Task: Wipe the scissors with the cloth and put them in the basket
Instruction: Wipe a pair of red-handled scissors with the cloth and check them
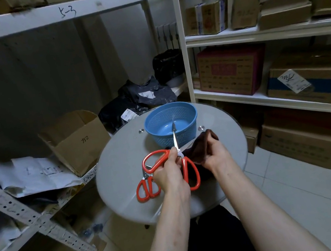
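My left hand (pixel 170 173) grips a pair of red-handled scissors (pixel 191 173) near the pivot, above the round glass table (pixel 124 170). The blades are spread, and one points up toward the blue basket (pixel 188 112). My right hand (pixel 213 150) holds a dark brown cloth (pixel 196 150) bunched around the other blade. A second, smaller pair of red-handled scissors (pixel 147 189) lies on the table under my left hand, its blades mostly hidden. The basket stands at the table's far edge and holds nothing that I can see.
An open cardboard box (pixel 76 138) and loose papers (pixel 36 174) sit on the low shelf to the left. Dark plastic bags (pixel 139 99) lie behind the table. Shelves with several cartons (pixel 233 70) stand to the right. The floor is pale tile (pixel 298 187).
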